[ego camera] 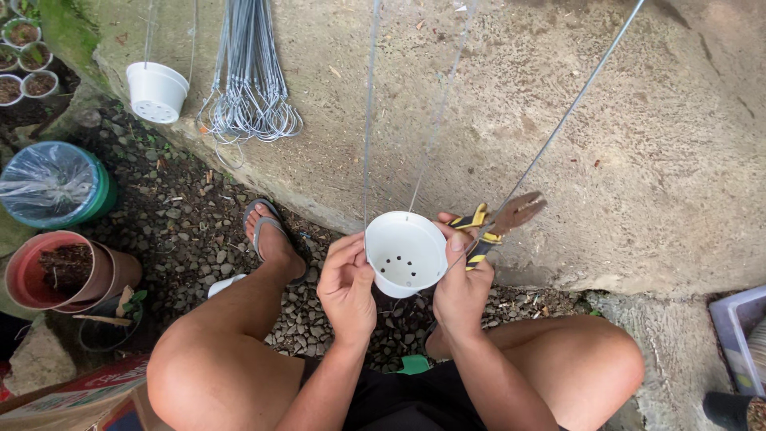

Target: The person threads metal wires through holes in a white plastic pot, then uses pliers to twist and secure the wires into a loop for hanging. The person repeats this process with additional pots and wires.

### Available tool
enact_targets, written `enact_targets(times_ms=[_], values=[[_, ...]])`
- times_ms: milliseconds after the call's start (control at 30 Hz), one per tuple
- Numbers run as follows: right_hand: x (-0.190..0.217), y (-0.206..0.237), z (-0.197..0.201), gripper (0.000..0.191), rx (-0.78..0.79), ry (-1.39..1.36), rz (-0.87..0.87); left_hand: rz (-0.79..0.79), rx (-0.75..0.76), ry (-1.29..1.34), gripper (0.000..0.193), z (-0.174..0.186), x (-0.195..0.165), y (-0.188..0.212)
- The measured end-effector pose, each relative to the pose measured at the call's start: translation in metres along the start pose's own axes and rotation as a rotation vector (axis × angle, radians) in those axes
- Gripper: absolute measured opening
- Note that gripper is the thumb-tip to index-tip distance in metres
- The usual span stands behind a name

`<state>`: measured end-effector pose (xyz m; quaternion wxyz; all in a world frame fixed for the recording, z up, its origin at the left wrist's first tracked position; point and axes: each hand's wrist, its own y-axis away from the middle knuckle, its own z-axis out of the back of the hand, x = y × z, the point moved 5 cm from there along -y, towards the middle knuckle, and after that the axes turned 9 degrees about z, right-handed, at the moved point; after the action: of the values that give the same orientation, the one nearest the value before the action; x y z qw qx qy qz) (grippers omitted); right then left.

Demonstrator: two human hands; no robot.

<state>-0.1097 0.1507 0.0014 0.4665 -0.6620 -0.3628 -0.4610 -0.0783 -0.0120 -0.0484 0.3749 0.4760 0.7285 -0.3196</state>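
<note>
A small white pot (405, 254) with holes in its bottom is held between two hands above a gravel floor (191, 231), in front of a rough concrete slab (495, 104). The left hand (345, 279) is closed on the pot's left rim, fingers curled. The right hand (460, 275) is clasped on the right rim, and yellow-and-black pliers (499, 222) are gripped in the same hand, their tip pointing far right. Three thin wires (369, 120) are seen running up from the pot.

At far left, a second white pot (156, 92) hangs beside a bundle of wire hangers (251, 80). A blue-green bucket lined with clear plastic (54, 185) and a reddish pot of soil (56, 271) stand at left. A cardboard box with a red and white printed panel (76, 395) lies at the near left corner. A sandalled foot (271, 235) rests on the gravel.
</note>
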Motion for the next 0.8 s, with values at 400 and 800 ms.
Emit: enact_targets(times_ms=[400,800], values=[[0.017,0.032,-0.005,0.040,0.010,0.279,0.152,-0.142,0.120,-0.546,0.129,-0.040,-0.057,-0.005],[0.052,0.045,-0.005,0.037,0.113,0.237,0.397,0.172,0.165,-0.020,0.116,-0.027,-0.023,-0.010]])
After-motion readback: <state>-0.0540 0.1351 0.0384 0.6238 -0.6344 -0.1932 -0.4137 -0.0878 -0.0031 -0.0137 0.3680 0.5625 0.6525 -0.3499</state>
